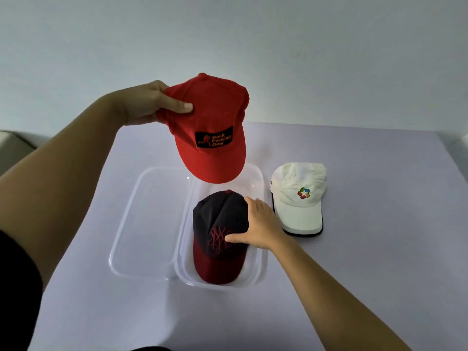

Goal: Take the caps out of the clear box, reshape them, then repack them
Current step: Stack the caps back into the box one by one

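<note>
My left hand grips the crown of a red cap with a black patch, holding it in the air above the far end of the clear box. Inside the box lies a dark navy cap with a maroon brim and red embroidery. My right hand rests on that cap's right side, its thumb across the front panel and its fingers along the crown. A white cap with a colourful logo lies on the table to the right of the box.
The clear lid lies flat on the table, touching the box's left side. A pale lilac cloth covers the table, which ends at a plain wall behind. A beige cushion shows at the far left.
</note>
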